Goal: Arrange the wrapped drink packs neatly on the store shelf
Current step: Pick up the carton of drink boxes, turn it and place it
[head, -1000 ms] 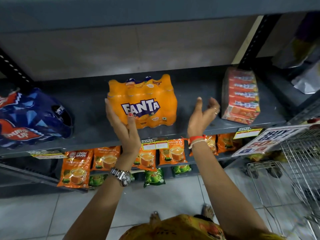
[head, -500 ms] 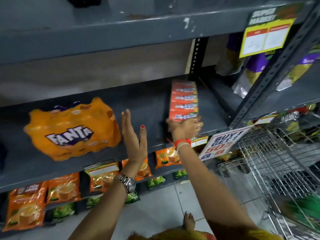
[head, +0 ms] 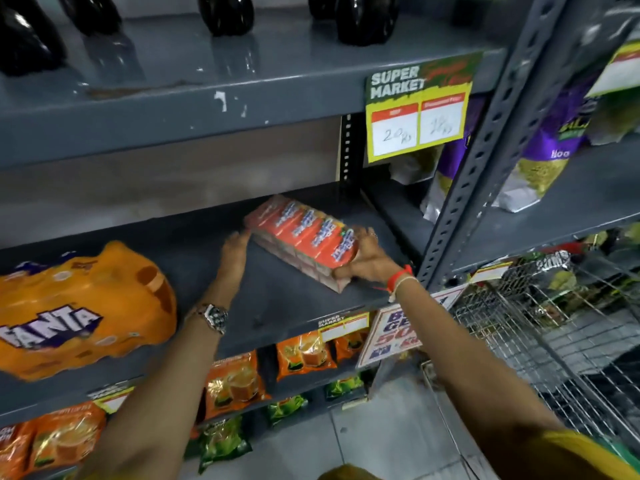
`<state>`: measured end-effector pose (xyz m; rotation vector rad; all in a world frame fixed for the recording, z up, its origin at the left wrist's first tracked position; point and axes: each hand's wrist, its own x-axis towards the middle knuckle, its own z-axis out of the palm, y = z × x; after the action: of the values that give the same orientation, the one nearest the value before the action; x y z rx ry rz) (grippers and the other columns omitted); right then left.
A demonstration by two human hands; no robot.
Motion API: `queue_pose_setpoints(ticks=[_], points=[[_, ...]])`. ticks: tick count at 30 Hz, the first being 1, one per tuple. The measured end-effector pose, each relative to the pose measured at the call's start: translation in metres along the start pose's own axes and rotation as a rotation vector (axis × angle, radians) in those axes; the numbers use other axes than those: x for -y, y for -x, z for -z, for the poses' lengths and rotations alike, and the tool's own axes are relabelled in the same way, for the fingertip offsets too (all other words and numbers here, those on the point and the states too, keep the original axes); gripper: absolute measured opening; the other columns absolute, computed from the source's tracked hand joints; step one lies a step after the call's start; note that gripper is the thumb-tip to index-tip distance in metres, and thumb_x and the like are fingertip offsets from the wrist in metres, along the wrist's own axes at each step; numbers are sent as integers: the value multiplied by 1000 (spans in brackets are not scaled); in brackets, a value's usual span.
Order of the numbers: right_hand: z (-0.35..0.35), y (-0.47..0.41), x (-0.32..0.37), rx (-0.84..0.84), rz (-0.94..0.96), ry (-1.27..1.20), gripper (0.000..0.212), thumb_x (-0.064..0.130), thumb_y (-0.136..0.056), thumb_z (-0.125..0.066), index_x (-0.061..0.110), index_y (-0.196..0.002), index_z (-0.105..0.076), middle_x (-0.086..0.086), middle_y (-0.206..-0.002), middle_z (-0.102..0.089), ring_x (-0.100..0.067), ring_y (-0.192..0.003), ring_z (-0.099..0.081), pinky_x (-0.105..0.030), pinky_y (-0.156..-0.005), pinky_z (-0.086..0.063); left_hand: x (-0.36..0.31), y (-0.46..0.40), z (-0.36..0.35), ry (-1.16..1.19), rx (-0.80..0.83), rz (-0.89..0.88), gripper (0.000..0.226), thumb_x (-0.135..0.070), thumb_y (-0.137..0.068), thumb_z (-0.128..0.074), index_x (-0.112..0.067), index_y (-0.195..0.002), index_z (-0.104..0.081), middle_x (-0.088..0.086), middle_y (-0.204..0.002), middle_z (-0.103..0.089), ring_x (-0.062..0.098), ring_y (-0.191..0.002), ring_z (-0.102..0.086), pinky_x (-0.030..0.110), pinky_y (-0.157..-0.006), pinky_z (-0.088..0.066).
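A wrapped pack of red drink cartons (head: 304, 237) lies slanted on the grey middle shelf (head: 277, 303), near its right end. My right hand (head: 367, 263) grips the pack's near right corner, thumb under the front edge. My left hand (head: 235, 252) rests flat on the shelf with its fingertips touching the pack's far left end. An orange wrapped Fanta pack (head: 79, 310) sits at the left of the same shelf, apart from both hands.
Dark bottles (head: 225, 12) stand on the shelf above. A yellow price tag (head: 417, 109) hangs from that shelf's edge. A perforated upright (head: 485, 147) bounds the shelf on the right. A wire trolley (head: 554, 341) stands at right. Orange sachets (head: 235, 382) hang below.
My view swung right and the Fanta pack slid to the left of the frame. My right hand took hold of the red carton pack and turned it slantwise; my left hand reached to its far end.
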<state>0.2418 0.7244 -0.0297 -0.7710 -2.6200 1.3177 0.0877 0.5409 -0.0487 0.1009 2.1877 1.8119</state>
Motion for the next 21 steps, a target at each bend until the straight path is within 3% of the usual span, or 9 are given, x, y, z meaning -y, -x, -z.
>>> queue_pose_setpoints(ticks=[2,4,6,9,12,15,18,21], points=[[13,-8,1,95,78,89,100,28,-46,-86,8,-133,-42,-15,-126,-42,-26,-122,-38,-22,-100,-31,-8,-11,0,9,-6,72,35,-32,-89,-53,-4,-109,-59,10,-120,-56,25,-112,-52,30,-95,-40],[20,-13,2,160,139,162,94,17,-54,-87,9,-135,-39,-14,-127,-41,-29,-125,-37,-28,-106,-32,-6,-26,5,18,-11,140,57,-42,-79,-63,1,-116,-57,11,-123,-59,25,-110,-57,33,-98,-44],[20,-18,3,177,170,228,105,31,-45,-83,12,-137,-35,-12,-127,-39,-28,-126,-35,-31,-108,-32,-3,-38,14,13,-31,194,71,-47,-72,-69,2,-121,-55,16,-125,-60,29,-112,-58,39,-103,-44],[16,-23,0,174,215,301,121,38,-40,-79,11,-143,-22,-13,-136,-34,-30,-131,-31,-38,-112,-33,-10,-27,20,66,-18,178,54,-32,-78,-68,4,-117,-57,12,-117,-62,24,-101,-64,30,-92,-48],[13,-23,-1,117,378,396,123,26,-45,-84,4,-146,-18,-17,-139,-30,-32,-130,-29,-36,-114,-28,-7,-13,23,49,72,94,37,-17,-82,-64,4,-113,-58,-1,-88,-72,5,-65,-66,18,-70,-50],[9,-20,-5,-1,567,454,104,20,-56,-79,-7,-142,-27,-28,-139,-37,-43,-134,-31,-39,-117,-16,3,1,31,5,53,18,40,-5,-77,-67,-1,-116,-57,10,-104,-66,11,-75,-64,27,-81,-50],[2,-16,-16,-67,620,420,88,9,-68,-77,-9,-140,-30,-32,-141,-37,-48,-139,-27,-50,-120,-19,12,22,32,-91,-8,-56,46,-3,-74,-70,-2,-117,-53,12,-111,-62,21,-94,-60,33,-88,-47],[-3,-13,-27,-75,660,414,90,20,-66,-82,0,-140,-34,-28,-141,-37,-43,-139,-28,-50,-118,-25,27,41,26,-108,-114,-140,48,0,-71,-72,1,-115,-53,18,-113,-64,21,-97,-59,40,-90,-50]])
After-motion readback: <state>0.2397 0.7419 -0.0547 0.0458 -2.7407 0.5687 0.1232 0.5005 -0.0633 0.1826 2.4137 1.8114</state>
